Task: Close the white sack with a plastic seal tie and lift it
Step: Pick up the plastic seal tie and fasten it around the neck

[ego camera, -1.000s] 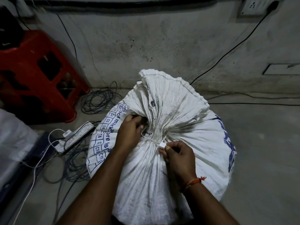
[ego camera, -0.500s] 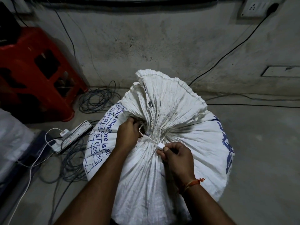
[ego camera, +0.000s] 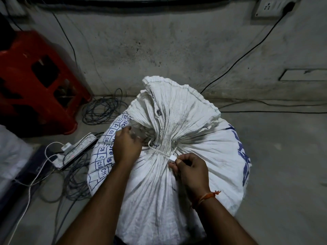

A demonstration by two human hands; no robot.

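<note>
- Right now we have the white sack [ego camera: 177,183] standing on the concrete floor [ego camera: 283,174] just in front of the wall [ego camera: 177,41], its mouth gathered into a pleated neck with the loose top flaring above.
- Our plastic seal tie [ego camera: 160,151] loops around that neck; the thin strap runs from our left hand [ego camera: 126,147] to the small white lock head at our right hand [ego camera: 192,171].
- Our right fingers [ego camera: 178,160] are curled and pinch the lock head and the tail beside it.
- Our left fingers curl in at the neck where the strap ends; they look blurred, and whether they hold the strap or the sack cloth we cannot tell.
- As we judge it, the loop is threaded but slack: a bow of strap stands off the cloth on the left side, so cinching is left, and the lift is not begun.
- Around us: a red plastic stool [ego camera: 35,82] to the left, a coil of cable [ego camera: 102,110], a power strip [ego camera: 77,149] with a white lead, and another pale bag [ego camera: 10,152] at the left edge.
- Loose cables lie close against the sack's left flank and could snag feet or cloth once we lift; the right side looks freer.
</note>
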